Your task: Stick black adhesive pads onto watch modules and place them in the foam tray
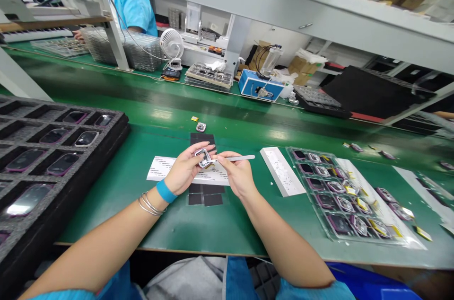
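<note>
"As we have only the head view, can you tell me what the two hands are doing?"

"Yes. The left hand [184,167] is half closed; between thumb and fingers it holds a small open casing [205,163], which is above the white printed sheet [159,168]. The right hand [238,173] is closed in a pinch, and it has hold of a pale flat stick [245,157], whose outer end points to the right of the sheet."

"Does the stick touch the casing?"

"Its inner end comes to the right edge of the casing, but it is too small there, so I cannot tell whether they touch."

"Which step is in hand, in your opinion?"

"I judge that it is fine handwork at the edge or the inside of this casing, with the stick as tool."

"And what does the next move call for?"

"I think it calls for a steady left grip and only light pressure from the stick, because the parts look delicate."

"What lies around the sheet?"

"To the left of it there is a foam tray [92,177] with dark-faced devices in its pockets. To the right there is a white slab [280,167], and farther right a clear tray [312,198] with casings and yellow pieces. Dark squares [213,199] lie on its near side."
</note>
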The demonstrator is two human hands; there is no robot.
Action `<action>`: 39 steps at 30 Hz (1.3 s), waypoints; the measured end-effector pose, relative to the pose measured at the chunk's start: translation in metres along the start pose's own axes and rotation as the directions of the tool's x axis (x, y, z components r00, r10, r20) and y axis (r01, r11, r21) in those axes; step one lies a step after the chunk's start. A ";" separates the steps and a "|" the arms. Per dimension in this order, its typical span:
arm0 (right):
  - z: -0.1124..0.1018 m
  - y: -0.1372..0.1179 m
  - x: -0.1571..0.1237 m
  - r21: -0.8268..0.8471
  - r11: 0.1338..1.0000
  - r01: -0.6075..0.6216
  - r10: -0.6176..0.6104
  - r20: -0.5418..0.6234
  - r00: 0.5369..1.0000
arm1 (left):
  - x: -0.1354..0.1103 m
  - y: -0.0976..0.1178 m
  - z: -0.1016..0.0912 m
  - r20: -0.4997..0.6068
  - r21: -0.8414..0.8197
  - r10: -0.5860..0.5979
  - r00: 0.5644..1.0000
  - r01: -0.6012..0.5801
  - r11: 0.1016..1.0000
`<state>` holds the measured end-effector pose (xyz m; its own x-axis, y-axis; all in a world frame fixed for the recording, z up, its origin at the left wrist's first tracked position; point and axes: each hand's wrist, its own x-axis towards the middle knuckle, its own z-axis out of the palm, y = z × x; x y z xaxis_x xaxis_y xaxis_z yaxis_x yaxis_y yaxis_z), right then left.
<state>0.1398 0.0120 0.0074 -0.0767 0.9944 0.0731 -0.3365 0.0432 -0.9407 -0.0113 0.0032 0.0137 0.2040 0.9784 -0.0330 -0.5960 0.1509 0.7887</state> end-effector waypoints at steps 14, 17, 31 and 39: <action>-0.009 -0.019 -0.002 -0.153 0.948 0.278 -0.296 -0.107 0.949 | 0.001 0.002 0.000 0.011 0.047 0.009 1.000 -0.009 0.999; -0.013 -0.018 0.001 -0.129 0.942 0.311 -0.331 -0.186 0.925 | 0.002 0.001 -0.001 -0.007 0.056 -0.011 1.000 0.011 0.998; 0.002 0.007 -0.003 -0.672 0.675 0.303 -0.288 0.139 0.948 | -0.005 -0.006 0.008 0.038 0.285 -0.024 0.999 0.012 0.958; -0.078 -0.062 0.033 -0.431 0.880 0.197 -0.353 -0.317 0.880 | 0.004 -0.014 -0.006 -0.026 0.657 0.267 0.963 -0.185 0.731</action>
<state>0.2309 0.0499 0.0424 0.3492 0.8907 0.2912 0.0936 0.2760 -0.9566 -0.0071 0.0054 -0.0013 0.0172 0.9864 0.1634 0.0368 -0.1639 0.9858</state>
